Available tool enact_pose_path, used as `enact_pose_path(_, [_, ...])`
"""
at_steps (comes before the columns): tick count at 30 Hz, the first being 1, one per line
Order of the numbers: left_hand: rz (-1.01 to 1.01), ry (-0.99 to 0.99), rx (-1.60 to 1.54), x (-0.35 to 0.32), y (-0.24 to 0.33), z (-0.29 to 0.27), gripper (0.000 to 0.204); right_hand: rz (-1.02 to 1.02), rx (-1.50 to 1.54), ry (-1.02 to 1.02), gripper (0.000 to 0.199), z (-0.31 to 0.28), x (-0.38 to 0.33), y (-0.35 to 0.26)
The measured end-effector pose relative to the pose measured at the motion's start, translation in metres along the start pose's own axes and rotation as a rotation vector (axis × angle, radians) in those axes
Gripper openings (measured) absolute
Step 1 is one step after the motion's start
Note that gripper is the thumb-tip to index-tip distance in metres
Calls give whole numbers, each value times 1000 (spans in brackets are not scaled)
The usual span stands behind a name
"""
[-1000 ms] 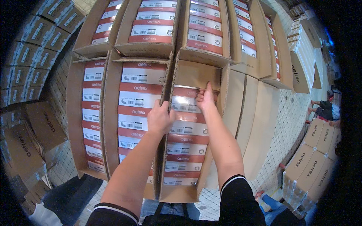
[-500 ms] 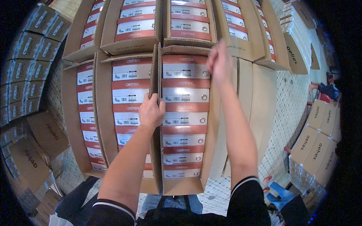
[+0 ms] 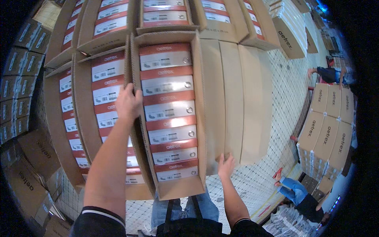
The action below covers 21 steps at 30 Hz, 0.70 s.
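Observation:
My left hand (image 3: 128, 103) is closed over the upright walls between two open cartons, its fingers hooked on the edge. The carton to its right (image 3: 200, 118) holds a column of white shoe boxes (image 3: 166, 83) with red lids. A matching open carton (image 3: 84, 98) of shoe boxes stands to its left. My right hand (image 3: 226, 164) has its fingers bent around the near end of a long plain cardboard panel (image 3: 232, 98), at the seam beside another panel (image 3: 213, 106). Its exact hold is partly hidden.
More open cartons (image 3: 224, 29) of shoe boxes stand in a row behind. Stacked cartons (image 3: 325, 130) are at the right, others (image 3: 19, 79) at the far left. A person in jeans (image 3: 294, 193) is at the lower right. Patterned flooring (image 3: 282, 102) lies beside the cartons.
My right hand has come down from the far end of the middle carton to the near end of the plain panels. The view has shifted right; my left hand stays on the carton edge.

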<state>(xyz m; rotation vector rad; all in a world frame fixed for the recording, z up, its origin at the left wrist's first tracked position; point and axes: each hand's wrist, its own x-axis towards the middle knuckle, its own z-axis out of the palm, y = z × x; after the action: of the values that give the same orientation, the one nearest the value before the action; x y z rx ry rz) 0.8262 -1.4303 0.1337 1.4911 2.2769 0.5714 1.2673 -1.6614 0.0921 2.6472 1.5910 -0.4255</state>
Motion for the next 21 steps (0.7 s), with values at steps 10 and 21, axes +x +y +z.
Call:
enact_pose_path(10, [166, 394, 30, -56, 25, 10, 38, -337, 385, -97, 47, -15, -32, 43])
enact_pose_path(21, [230, -9, -115, -463, 105, 86, 31, -702, 291, -71, 33, -26, -15, 220])
